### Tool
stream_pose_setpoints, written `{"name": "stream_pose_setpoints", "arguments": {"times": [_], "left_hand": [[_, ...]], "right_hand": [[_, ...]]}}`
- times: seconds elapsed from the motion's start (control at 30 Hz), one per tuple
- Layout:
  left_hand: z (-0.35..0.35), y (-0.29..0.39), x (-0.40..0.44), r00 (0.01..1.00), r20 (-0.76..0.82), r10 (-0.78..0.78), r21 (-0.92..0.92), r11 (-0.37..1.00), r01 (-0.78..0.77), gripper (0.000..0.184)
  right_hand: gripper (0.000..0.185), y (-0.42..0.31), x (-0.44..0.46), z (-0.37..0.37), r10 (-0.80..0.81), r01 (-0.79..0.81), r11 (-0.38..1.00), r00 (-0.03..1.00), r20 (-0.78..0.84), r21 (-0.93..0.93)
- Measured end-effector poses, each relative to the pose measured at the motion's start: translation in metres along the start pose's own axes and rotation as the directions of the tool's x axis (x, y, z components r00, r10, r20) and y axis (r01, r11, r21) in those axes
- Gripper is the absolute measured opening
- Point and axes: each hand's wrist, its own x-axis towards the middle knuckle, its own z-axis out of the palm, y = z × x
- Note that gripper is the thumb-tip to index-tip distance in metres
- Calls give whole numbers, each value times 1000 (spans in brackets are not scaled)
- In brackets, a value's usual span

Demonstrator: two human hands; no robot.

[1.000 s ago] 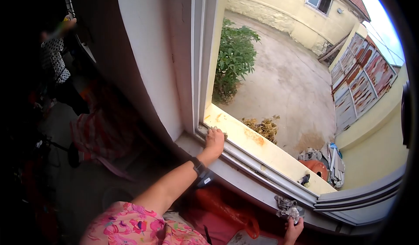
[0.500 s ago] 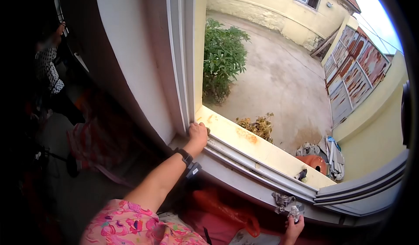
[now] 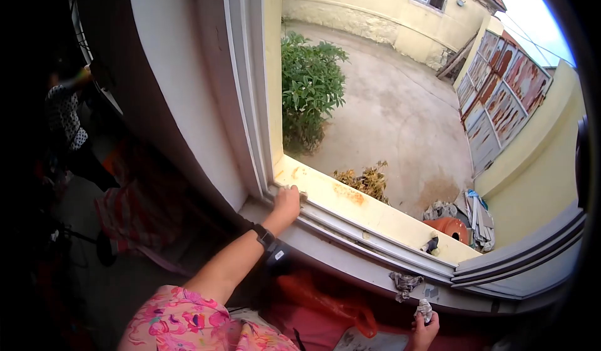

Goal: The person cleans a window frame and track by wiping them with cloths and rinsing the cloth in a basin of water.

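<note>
My left hand (image 3: 287, 204), with a dark watch on its wrist, is closed at the left corner of the window track (image 3: 350, 231). A small greyish bit shows past its fingers, too little to name. Low at the right, my right hand (image 3: 425, 333) grips a crumpled, whitish-grey wad (image 3: 425, 309), paper or cloth, held up between thumb and fingers. Just above it, a dirty grey rag (image 3: 405, 284) lies bunched on the inner sill (image 3: 338, 254).
A sliding sash (image 3: 532, 257) stands at the right. On the outer ledge (image 3: 319, 179) sits a small dark object (image 3: 431, 245). Below the sill are a red plastic bag (image 3: 325, 301) and a dark box (image 3: 280, 257). Another person (image 3: 66, 116) is at the far left.
My left hand has shifted slightly right along the track, away from the corner. My right hand with the wad has dropped a little, away from the sill. The view has tilted slightly.
</note>
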Motion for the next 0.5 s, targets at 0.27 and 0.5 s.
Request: {"name": "stream_pose_setpoints", "arguments": {"times": [0.27,0.5], "left_hand": [[2,-21,17,992,-122,-25,247,967,55,14],[0,-15,27,989,-1,-151,220,964,148,18]], "right_hand": [[15,25,13,5,18,-18,1000,1000,20,7],[9,3,3,11,6,-3,995,1000,28,-101]]}}
